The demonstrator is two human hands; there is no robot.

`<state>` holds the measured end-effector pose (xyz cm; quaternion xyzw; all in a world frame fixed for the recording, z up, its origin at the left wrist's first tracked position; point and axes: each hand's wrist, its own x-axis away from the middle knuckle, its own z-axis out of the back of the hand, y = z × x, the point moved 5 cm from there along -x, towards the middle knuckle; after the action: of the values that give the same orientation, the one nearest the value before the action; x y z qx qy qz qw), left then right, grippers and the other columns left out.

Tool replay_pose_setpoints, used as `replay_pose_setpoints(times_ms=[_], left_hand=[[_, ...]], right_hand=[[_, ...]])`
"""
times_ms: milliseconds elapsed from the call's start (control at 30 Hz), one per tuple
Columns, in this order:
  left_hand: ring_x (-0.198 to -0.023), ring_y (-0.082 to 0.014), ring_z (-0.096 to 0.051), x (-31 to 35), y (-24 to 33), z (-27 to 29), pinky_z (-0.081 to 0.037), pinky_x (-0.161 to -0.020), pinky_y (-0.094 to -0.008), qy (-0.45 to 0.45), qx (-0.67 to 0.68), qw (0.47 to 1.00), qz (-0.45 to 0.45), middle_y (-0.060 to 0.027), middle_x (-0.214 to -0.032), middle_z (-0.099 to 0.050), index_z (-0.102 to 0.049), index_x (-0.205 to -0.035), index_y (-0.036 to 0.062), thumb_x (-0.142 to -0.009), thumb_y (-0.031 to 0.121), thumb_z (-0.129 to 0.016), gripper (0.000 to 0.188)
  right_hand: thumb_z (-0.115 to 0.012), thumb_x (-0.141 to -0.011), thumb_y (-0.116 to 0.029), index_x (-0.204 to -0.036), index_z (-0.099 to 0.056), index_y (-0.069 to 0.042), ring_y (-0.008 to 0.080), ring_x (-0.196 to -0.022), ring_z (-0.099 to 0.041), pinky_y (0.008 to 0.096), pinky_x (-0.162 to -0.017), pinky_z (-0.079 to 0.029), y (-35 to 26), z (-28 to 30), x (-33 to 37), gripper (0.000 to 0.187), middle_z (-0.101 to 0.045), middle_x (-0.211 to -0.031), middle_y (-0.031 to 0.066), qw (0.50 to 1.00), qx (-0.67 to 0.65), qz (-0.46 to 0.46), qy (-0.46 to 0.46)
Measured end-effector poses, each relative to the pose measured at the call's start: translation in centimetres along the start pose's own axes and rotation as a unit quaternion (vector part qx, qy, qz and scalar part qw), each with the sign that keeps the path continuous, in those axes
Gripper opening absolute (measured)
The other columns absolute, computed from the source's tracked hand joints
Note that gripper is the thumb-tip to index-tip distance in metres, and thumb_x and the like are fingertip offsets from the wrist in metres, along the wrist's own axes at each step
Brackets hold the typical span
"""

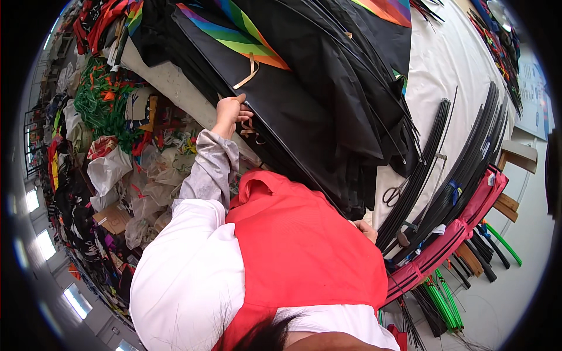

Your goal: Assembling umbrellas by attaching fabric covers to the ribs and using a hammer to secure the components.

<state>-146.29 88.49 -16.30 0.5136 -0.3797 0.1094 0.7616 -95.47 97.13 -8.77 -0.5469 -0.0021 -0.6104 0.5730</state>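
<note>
A large black kite (275,96) with rainbow-striped edges lies spread before me in overlapping folds of fabric. A thin black rod (281,137) runs along its near edge, slanting from upper left down to the right. My left hand (231,112) is closed on this rod at the fabric's edge, thumb and fingers pinched together. Just above that hand, a pale ribbon loop (249,73) lies on the black cloth. Down by the rod's lower end, my right hand (366,230) is only partly seen beside the fabric, its fingers mostly hidden.
Scissors (391,196) lie on the white-covered table (436,64), beside bundles of black rods (468,158). A long pink bag (462,228) borders the table at right. Plastic bags (111,169) and green cords (96,99) are piled at left.
</note>
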Motion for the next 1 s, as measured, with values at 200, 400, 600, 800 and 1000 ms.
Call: replay_pose_setpoints(times_ms=[200,400,600,800,1000], left_hand=[[-0.051,-0.0195,-0.063,-0.7,-0.7,-0.3,-0.045,-0.04,-0.0226,0.025,0.041,0.999,-0.003,-0.0119,-0.067,-0.061,-0.059,-0.088,-0.004,-0.093,0.03,-0.064,0.035],[-0.049,-0.0181,-0.061,-0.1,-0.6,-1.3,-0.044,-0.039,-0.0226,0.046,0.058,0.997,-0.021,-0.011,-0.065,-0.061,-0.059,-0.086,-0.0029,-0.091,0.034,-0.067,0.038],[-0.047,-0.0168,-0.058,0.4,-0.4,-1.9,-0.043,-0.038,-0.023,0.065,0.066,0.994,-0.056,-0.0103,-0.064,-0.059,-0.057,-0.083,-0.0016,-0.091,0.033,-0.067,0.037],[-0.045,-0.0162,-0.057,1.8,2.0,-3.3,-0.043,-0.038,-0.0237,0.07,0.013,0.993,-0.096,-0.0094,-0.062,-0.058,-0.057,-0.081,-0.001,-0.091,0.027,-0.066,0.031],[-0.044,-0.0164,-0.055,1.4,5.1,-7.6,-0.043,-0.039,-0.0249,0.024,-0.061,0.99,-0.126,-0.0085,-0.06,-0.057,-0.058,-0.077,-0.0008,-0.089,0.02,-0.064,0.025]], right_hand=[[-0.071,-0.084,-0.02,-0.075,-0.067,0.0,0.0074,-0.052,-0.04,0.0232,-0.048,-0.033,1.1,0.6,0.0,0.023,-0.052,-0.057,-0.0027,0.999,-0.012,0.036,-0.016],[-0.071,-0.085,-0.02,-0.075,-0.067,0.001,0.0071,-0.053,-0.04,0.0232,-0.048,-0.032,0.4,0.6,0.3,0.023,-0.052,-0.057,-0.0027,0.999,0.013,0.03,-0.007],[-0.07,-0.086,-0.019,-0.076,-0.067,0.001,0.0071,-0.054,-0.041,0.023,-0.049,-0.033,-0.2,0.6,0.4,0.022,-0.053,-0.059,-0.0024,1.0,-0.006,0.027,-0.015],[-0.064,-0.089,-0.021,-0.078,-0.067,0.002,0.0083,-0.055,-0.043,0.0234,-0.051,-0.036,-0.1,-1.0,-0.7,0.025,-0.054,-0.059,-0.0007,0.994,-0.05,-0.003,-0.094],[-0.06,-0.089,-0.019,-0.081,-0.064,0.001,0.015,-0.055,-0.047,0.0268,-0.055,-0.039,-13.4,-10.2,-9.0,0.022,-0.057,-0.061,0.0036,0.983,-0.05,0.161,-0.066]])
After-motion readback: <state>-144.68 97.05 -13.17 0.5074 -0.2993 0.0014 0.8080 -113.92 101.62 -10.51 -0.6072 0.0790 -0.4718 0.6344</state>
